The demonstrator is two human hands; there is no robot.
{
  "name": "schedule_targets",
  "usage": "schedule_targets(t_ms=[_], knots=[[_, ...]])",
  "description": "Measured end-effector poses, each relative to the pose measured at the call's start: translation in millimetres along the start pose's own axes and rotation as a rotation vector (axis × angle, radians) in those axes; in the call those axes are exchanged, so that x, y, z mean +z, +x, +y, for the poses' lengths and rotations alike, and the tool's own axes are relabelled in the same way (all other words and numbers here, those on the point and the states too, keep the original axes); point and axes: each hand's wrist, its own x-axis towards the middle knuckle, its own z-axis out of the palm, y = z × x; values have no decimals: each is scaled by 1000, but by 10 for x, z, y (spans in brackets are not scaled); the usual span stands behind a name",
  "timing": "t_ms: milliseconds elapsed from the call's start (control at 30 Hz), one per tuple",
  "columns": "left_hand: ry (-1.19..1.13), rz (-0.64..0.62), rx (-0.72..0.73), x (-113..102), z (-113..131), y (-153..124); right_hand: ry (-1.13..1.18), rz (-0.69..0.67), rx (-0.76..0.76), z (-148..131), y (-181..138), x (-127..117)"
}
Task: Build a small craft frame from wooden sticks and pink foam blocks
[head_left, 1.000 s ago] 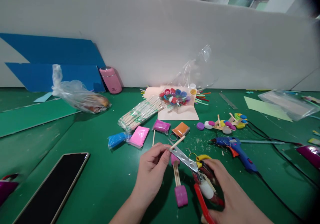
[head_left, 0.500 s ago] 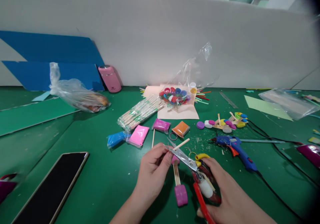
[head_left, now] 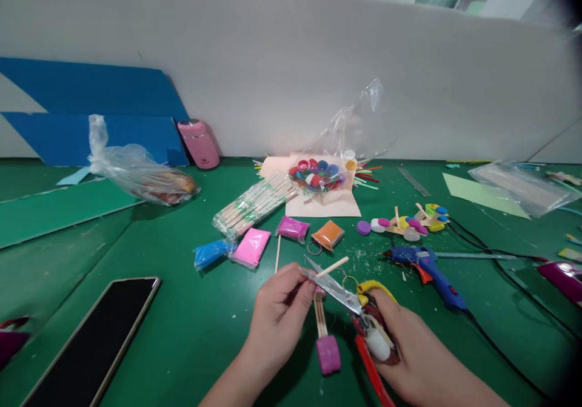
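Observation:
My left hand pinches a short wooden stick whose far end sticks out past the fingertips. My right hand is closed around the handles of a pair of scissors, with their blades lying across the stick close to my left fingers. The handles show yellow and red parts. Below the blades lies a piece made of thin sticks with a purple block at its near end; its upper end is partly hidden by the scissors. A white round cap shows beside the scissor handles, partly covered.
A blue glue gun with a black cord lies to the right, behind it bottle caps and sticks glued together. Clay packets, wrapped sticks and a bag of caps lie ahead. A phone is at left.
My right fingers have closed further on the scissor handles, and the red handle has shifted slightly. My left hand and the stick stay nearly in place.

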Motion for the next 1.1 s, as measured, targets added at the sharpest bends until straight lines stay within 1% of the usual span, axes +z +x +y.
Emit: schedule_targets(t_ms=[100,200,267,333,400,467,533,567,700,767,833,933,967,1033,1100], knots=[[-150,-40,-84,-21,-36,1,15,29,-21,20,15,-9],[-378,-118,-240,-33,-77,12,23,26,-46,68,9,-19],[-419,-131,-295,-13,-89,20,13,18,-37,92,-1,-21],[-339,-64,-276,29,-86,23,2,21,-20,97,-5,-22],[-211,34,-201,73,-73,18,-1,40,-13,85,2,-25],[-128,90,-127,94,-57,9,8,51,-11,62,18,-29],[-130,84,-106,80,-43,6,36,43,-9,39,35,-34],[-174,65,-125,61,-39,10,54,32,-9,29,42,-37],[-492,-87,-310,-18,-36,42,89,-4,-24,20,45,-52],[-593,-150,-359,-24,-47,53,65,-2,-35,36,38,-58],[-584,-121,-338,-2,-69,50,27,4,-39,57,34,-60],[-451,1,-261,46,-112,26,-13,15,-33,74,36,-59],[-414,25,-238,56,-122,17,-15,20,-31,72,39,-60],[-404,23,-213,57,-127,7,7,19,-32,57,43,-64],[-495,-18,-244,38,-111,10,44,6,-33,38,42,-70]])
